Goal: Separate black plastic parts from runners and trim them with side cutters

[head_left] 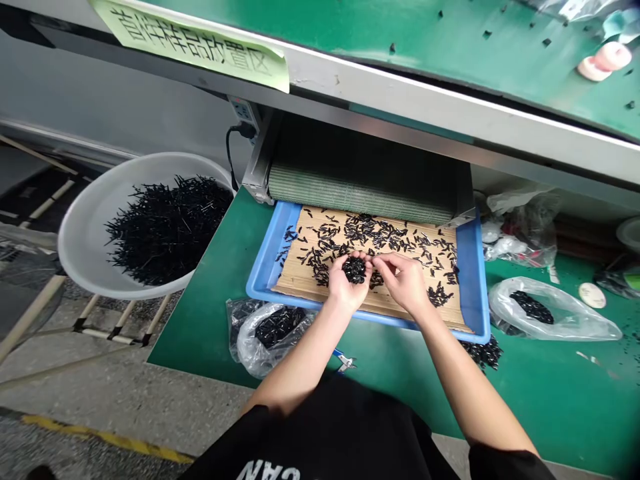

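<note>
My left hand (346, 283) is cupped, palm up, around a heap of small black parts (354, 269). Thumb and fingers of my right hand (403, 279) are pinched together at the left fingertips; whatever is between them is too small to make out. Both hands are over a blue tray (484, 293) lined with corrugated cardboard (300, 283). Many short black pieces (383, 233) lie scattered across that cardboard, thickest behind my hands.
A conveyor belt (360, 193) ends over the tray's far side. Plastic bags of black parts lie left (250, 340) and right (575, 320). Blue-handled cutters (345, 361) are near the front edge. A white tub (100, 200) holds black sprues (167, 230). A shelf (425, 93) overhangs.
</note>
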Demonstrator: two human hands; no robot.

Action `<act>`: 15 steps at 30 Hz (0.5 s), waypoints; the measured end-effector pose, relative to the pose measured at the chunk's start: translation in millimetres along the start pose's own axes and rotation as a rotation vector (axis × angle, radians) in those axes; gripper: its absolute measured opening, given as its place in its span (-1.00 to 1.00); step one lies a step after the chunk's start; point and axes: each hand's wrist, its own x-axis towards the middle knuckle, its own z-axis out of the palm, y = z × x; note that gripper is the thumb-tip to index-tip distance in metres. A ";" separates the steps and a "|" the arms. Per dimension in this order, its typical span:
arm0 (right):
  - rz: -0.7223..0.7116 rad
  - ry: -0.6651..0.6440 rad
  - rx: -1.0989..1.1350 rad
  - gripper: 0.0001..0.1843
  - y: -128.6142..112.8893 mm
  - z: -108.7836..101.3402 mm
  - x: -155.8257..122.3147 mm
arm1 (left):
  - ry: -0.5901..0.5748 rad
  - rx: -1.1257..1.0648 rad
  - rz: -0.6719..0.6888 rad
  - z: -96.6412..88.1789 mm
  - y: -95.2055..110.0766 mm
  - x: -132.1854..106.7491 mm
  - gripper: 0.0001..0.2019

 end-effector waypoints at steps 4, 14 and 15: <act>0.087 -0.046 -0.164 -0.74 23.0 26.3 -4.2 | -0.087 -0.040 -0.044 -7.5 12.1 7.6 -0.79; 0.232 -0.131 -0.077 -0.76 49.4 11.9 -7.7 | -0.082 -0.036 -0.035 -12.3 20.8 9.7 -0.81; 0.252 -0.125 -0.011 -0.72 53.9 5.1 -11.2 | -0.077 -0.034 -0.036 -12.5 20.0 9.4 -0.82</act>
